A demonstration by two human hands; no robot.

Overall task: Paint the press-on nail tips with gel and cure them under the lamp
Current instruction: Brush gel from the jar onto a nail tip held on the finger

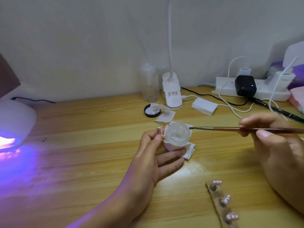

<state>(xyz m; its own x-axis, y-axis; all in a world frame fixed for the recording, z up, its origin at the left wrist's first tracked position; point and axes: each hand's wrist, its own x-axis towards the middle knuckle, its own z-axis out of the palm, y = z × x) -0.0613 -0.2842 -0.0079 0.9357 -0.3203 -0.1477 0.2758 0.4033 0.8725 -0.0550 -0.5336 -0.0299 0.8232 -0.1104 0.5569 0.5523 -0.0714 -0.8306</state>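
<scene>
Centrally, from the head camera, a person's left hand [156, 155] pinches a small clear nail tip [158, 131] between thumb and forefinger. Its other fingers lie straight under an open gel jar [178, 134] wrapped in a white wipe [189, 151]. The nail tip sits just left of the jar. The right hand [276, 142] grips a thin brush [222, 128], held level, with its dark bristles just beside the jar's right rim. At far left a curing lamp [16, 119] glows violet onto the wooden desk [90, 145]. Near the bottom edge lies a strip [219, 211] carrying pink nail tips [227, 199], apart from both hands.
</scene>
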